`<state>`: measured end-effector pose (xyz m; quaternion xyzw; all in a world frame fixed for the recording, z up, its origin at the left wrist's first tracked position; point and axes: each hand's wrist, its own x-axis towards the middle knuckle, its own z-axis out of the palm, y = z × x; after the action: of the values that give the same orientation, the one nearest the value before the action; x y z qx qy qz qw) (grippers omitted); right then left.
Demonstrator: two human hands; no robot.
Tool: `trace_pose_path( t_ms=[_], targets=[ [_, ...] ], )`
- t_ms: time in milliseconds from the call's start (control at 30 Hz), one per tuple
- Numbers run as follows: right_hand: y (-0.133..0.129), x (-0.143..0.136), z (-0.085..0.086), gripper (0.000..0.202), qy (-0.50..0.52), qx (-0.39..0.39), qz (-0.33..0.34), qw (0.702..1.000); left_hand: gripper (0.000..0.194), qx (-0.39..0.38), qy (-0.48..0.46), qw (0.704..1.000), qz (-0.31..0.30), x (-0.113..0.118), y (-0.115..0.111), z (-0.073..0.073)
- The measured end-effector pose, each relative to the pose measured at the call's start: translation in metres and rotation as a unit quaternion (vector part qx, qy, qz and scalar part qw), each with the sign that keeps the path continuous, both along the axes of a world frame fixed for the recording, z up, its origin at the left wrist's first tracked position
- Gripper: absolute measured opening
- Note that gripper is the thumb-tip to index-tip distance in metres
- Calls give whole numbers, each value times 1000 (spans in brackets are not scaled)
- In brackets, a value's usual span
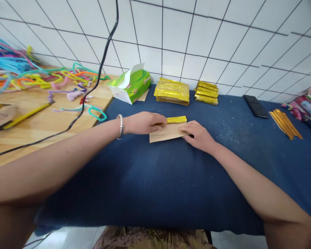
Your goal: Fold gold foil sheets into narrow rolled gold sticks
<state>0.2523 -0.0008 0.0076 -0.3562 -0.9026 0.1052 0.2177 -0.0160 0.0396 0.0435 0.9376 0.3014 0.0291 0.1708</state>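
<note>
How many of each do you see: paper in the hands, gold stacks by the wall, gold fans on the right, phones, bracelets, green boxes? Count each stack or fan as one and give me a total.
Paper: 1
Gold stacks: 2
Gold fan: 1
Phone: 1
Bracelet: 1
Green box: 1
Total: 7
</note>
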Motion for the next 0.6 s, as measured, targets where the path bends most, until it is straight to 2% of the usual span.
trace_pose_path(
  t_ms=[200, 333, 433, 600],
  targets=[
    [5, 0, 3, 20, 93, -110, -78, 987, 32, -93, -65, 993, -18, -15, -10, 4],
    [9, -9, 0, 22, 100, -106, -147, 978, 39, -122, -91, 988, 15, -17, -10, 2],
    [14, -15, -4, 19, 91, -87, -172, 977, 37, -113, -117, 985, 64, -13, -10, -5],
    [17, -19, -8, 27, 60, -58, -223, 971, 27, -35, -139, 982, 123, -4, -11, -22]
  ],
)
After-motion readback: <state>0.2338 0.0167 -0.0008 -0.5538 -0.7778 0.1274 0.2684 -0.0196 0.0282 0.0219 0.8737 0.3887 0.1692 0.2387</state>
